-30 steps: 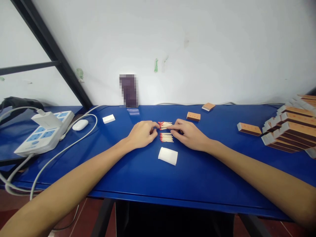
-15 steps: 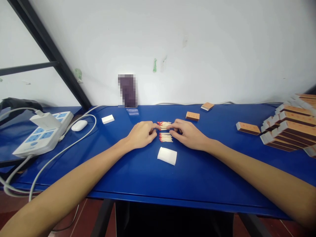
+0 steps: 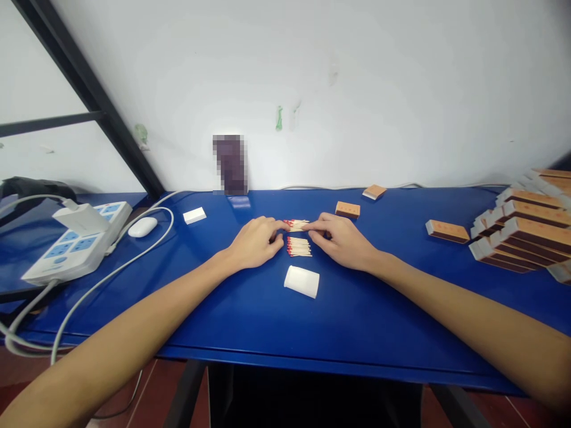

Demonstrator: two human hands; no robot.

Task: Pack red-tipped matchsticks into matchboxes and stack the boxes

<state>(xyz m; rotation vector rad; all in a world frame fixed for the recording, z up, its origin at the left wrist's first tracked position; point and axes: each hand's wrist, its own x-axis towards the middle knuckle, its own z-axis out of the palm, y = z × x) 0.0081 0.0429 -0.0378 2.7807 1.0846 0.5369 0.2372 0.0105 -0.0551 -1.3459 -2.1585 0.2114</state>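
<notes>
Several red-tipped matches lie in two groups on the blue table (image 3: 267,315), the far group (image 3: 297,225) between my fingertips and the near group (image 3: 299,246) just in front of it. My left hand (image 3: 257,242) has its index finger at the red heads of the far group, thumb apart from it. From the other side, my right hand (image 3: 339,241) points its index finger at the plain ends, its thumb also apart. Neither hand grips anything. Nearer to me rests a white piece like a small tray or sleeve (image 3: 302,282).
Orange matchboxes (image 3: 348,209) lie behind my right hand, and a large stack of them (image 3: 530,229) stands at the right. On the left are a white box (image 3: 194,215), a white case (image 3: 143,226), cables and a power strip (image 3: 75,244). A blurred dark panel (image 3: 232,164) leans on the wall.
My right index finger has shifted slightly along the far matches, and the right thumb has moved a little away from the near group. The far matches sit closer together.
</notes>
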